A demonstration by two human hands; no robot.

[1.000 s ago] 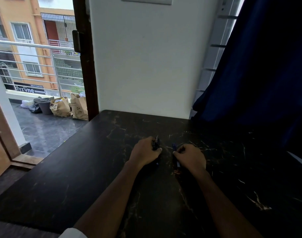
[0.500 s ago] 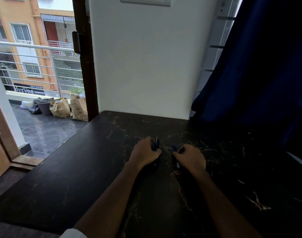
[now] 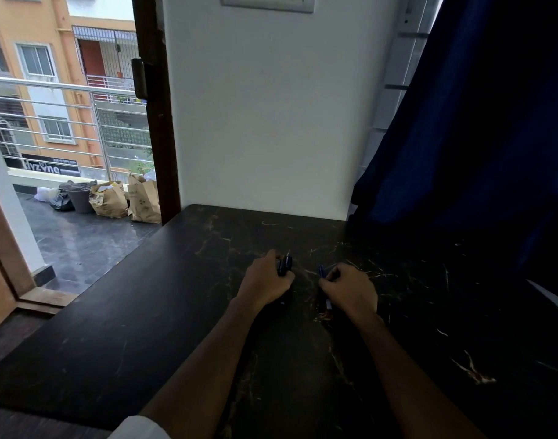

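Setting: black marble-patterned worktop (image 3: 144, 327) with pale veins, set against a plain white wall (image 3: 265, 122); seen from the head camera, looking forward and down.
Left hand: the left hand (image 3: 266, 282) rests near the middle of the worktop, knuckles up, fingers curled.
Left grip: closed round a small bundle of dark pens (image 3: 285, 265). Their ends stick out past the thumb and forefinger and point toward the wall. The bundle is too dark to count.
Right hand: the right hand (image 3: 350, 291) rests on the worktop just beside the left hand, near it but apart.
Right grip: fingers curled, pinching a slim blue pen (image 3: 321, 271). One end shows beyond the fingertips and the other below the inner side of the hand, so the pen runs roughly away from the person.
Pens and surface: bundle and single pen lie low at the worktop, each inside its hand; whether they touch the surface cannot be told.
Forearms: bare, with a white sleeve edge (image 3: 138, 429) at the bottom of the view.
Right background: dark blue curtain (image 3: 477, 122) hanging beside the wall.
Left background: dark brown wooden door frame (image 3: 157, 122) opening onto a balcony with a glossy grey floor.
Balcony items: brown paper bags (image 3: 125, 199) and a grey bucket (image 3: 81, 199) below a steel railing (image 3: 65, 87); an orange building (image 3: 49, 33) stands beyond.
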